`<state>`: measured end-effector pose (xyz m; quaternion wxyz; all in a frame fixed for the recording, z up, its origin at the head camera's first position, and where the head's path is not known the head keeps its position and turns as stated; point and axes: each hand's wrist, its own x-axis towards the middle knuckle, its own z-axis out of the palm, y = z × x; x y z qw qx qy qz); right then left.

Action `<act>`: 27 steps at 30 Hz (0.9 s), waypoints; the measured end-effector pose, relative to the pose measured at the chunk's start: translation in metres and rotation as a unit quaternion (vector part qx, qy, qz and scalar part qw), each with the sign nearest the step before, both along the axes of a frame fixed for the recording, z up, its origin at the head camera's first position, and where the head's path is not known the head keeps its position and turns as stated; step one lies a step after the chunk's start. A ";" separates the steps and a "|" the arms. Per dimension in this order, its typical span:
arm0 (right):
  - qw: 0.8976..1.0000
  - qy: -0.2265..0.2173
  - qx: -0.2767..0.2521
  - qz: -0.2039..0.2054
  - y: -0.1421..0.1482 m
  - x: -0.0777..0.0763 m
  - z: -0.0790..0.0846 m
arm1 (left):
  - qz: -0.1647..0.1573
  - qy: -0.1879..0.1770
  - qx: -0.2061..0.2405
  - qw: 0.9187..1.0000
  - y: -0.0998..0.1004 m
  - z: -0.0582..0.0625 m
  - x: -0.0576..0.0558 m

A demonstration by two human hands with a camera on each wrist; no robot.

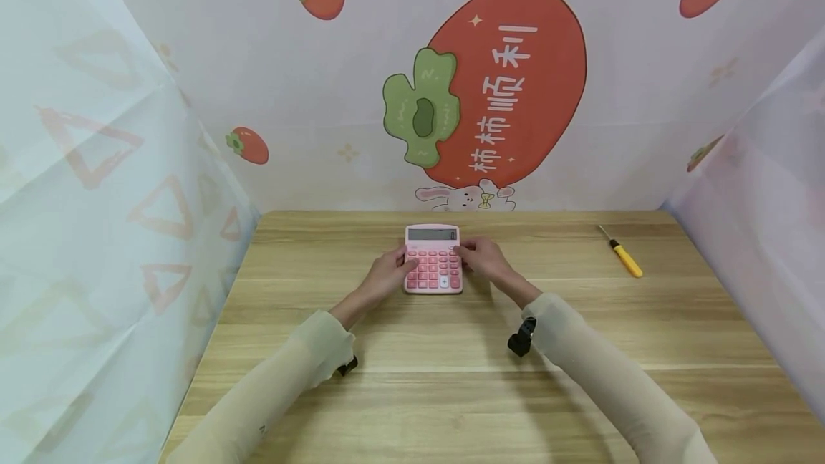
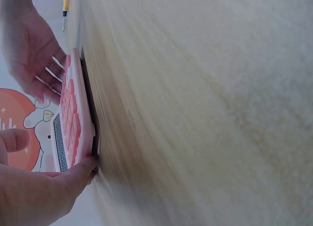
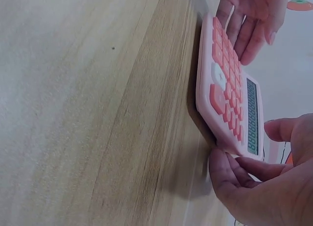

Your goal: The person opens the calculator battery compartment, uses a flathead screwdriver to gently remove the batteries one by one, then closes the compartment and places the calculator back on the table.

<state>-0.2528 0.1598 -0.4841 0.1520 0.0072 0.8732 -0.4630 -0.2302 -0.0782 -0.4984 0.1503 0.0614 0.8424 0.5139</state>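
A pink calculator (image 1: 433,274) lies face up toward the back of the table, its keys and grey display showing. My left hand (image 1: 389,272) grips its left side, with the thumb over the keys. On the opposite side, my right hand (image 1: 485,258) holds the right edge near the upper keys. Close up in the right wrist view, curled right fingers (image 3: 226,174) meet the side of the calculator (image 3: 215,96), and the thumb stands above the display end. In the left wrist view, left fingertips (image 2: 85,167) sit at the lower edge of the calculator (image 2: 80,108).
A screwdriver (image 1: 626,261) with a yellow and black handle lies at the back right of the wooden table (image 1: 438,407). Behind the table rises a printed backdrop (image 1: 361,163) with persimmon pictures. White sheeting (image 1: 97,235) hangs along the left side, and similar sheeting (image 1: 773,185) along the right.
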 end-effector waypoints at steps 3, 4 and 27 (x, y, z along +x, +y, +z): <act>1.000 0.007 -0.001 -0.004 0.000 -0.002 0.000 | -0.002 0.010 -0.004 1.000 -0.001 0.001 0.001; 1.000 0.009 0.000 -0.003 0.000 -0.003 -0.001 | -0.004 0.015 -0.004 1.000 -0.002 0.002 0.001; 1.000 0.027 -0.005 0.012 0.006 -0.031 -0.006 | -0.014 -0.018 0.009 1.000 -0.002 0.008 0.015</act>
